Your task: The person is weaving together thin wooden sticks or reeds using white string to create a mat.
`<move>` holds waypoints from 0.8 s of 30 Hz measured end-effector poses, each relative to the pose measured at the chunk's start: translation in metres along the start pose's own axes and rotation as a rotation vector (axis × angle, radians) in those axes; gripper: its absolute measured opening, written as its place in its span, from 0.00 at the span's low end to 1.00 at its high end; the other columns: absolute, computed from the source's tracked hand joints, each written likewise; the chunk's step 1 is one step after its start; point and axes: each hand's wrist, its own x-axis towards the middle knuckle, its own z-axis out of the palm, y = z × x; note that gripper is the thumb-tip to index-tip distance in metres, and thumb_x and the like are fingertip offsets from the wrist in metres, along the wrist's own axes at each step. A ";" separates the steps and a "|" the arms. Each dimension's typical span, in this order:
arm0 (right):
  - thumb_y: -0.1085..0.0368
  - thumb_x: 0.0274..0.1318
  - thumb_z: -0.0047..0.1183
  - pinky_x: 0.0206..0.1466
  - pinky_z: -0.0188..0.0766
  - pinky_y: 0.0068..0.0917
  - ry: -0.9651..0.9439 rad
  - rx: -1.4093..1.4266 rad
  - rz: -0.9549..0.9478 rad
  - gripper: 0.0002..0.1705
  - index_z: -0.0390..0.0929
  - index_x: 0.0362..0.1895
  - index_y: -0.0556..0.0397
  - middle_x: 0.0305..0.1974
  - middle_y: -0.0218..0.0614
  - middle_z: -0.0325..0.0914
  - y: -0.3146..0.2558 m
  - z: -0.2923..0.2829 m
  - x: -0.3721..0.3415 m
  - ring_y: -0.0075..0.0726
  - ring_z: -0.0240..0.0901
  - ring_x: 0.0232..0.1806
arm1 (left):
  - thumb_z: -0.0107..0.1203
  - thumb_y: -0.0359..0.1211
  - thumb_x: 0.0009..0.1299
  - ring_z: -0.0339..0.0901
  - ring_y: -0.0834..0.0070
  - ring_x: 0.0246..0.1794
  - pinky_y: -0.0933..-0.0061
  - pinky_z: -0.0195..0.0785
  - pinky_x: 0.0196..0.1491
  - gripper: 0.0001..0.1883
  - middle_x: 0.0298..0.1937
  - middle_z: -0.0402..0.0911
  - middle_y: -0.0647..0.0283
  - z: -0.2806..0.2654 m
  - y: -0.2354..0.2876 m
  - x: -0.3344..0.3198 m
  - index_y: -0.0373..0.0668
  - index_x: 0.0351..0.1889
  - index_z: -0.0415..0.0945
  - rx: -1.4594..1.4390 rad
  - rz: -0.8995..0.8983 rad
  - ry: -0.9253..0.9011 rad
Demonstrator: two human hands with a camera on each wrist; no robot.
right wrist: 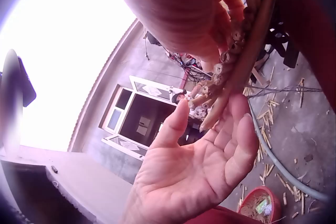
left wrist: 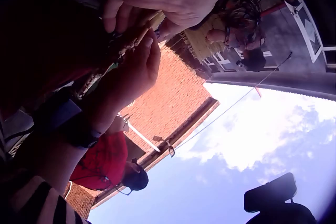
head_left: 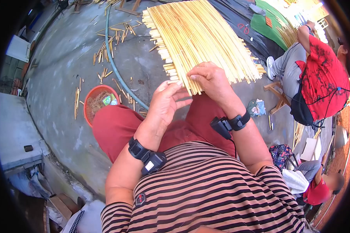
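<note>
A mat of long pale yellow reeds (head_left: pixel 200 37) stretches from above the person's knees to the top of the head view. At its near left corner, the left hand (head_left: pixel 165 105) has its palm turned up, thumb and fingertips pinching the reed ends. The right hand (head_left: pixel 212 79) grips the near edge just to the right, thumb against bent fingers. From the right wrist view, the cut hollow reed ends (right wrist: pixel 219 69) run in a row between the right hand (right wrist: pixel 184 8) above and the left hand (right wrist: pixel 191 169) below. Some fingertips are hidden behind the reeds.
A red basin (head_left: pixel 91 105) with fibres and a packet stands left of the knees. A hose (head_left: pixel 112 58) and scattered short reed pieces (head_left: pixel 103 52) lie on the concrete. A person in a red shirt (head_left: pixel 324 77) sits at the right near a wooden stand (head_left: pixel 278 97).
</note>
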 end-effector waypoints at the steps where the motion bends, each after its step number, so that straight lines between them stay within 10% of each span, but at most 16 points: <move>1: 0.68 0.47 0.58 0.42 0.70 0.34 0.008 0.053 0.005 0.04 0.82 0.30 0.53 0.27 0.38 0.77 0.000 0.005 0.003 0.44 0.73 0.36 | 0.54 0.37 0.69 0.78 0.64 0.45 0.54 0.73 0.47 0.15 0.47 0.78 0.54 0.005 -0.002 0.002 0.40 0.49 0.69 0.004 0.038 0.013; 7: 0.74 0.47 0.58 0.37 0.68 0.26 0.000 0.204 0.092 0.02 0.80 0.29 0.57 0.28 0.35 0.74 0.000 0.020 0.006 0.32 0.72 0.32 | 0.53 0.30 0.65 0.77 0.69 0.42 0.53 0.74 0.45 0.15 0.43 0.76 0.63 0.014 -0.008 0.008 0.45 0.49 0.65 0.013 0.050 0.155; 19: 0.74 0.43 0.58 0.30 0.70 0.31 -0.120 -0.065 -0.145 0.03 0.77 0.24 0.54 0.26 0.35 0.75 0.004 0.024 0.020 0.43 0.74 0.27 | 0.55 0.25 0.62 0.78 0.73 0.40 0.70 0.77 0.32 0.21 0.45 0.75 0.61 0.006 -0.026 0.028 0.42 0.51 0.60 0.102 0.158 0.210; 24: 0.71 0.43 0.58 0.26 0.69 0.29 0.178 0.076 -0.247 0.03 0.77 0.23 0.53 0.24 0.35 0.73 0.000 0.025 0.017 0.40 0.75 0.26 | 0.49 0.21 0.63 0.79 0.74 0.38 0.66 0.80 0.35 0.12 0.40 0.78 0.64 0.030 -0.017 0.019 0.38 0.45 0.71 0.098 0.271 0.270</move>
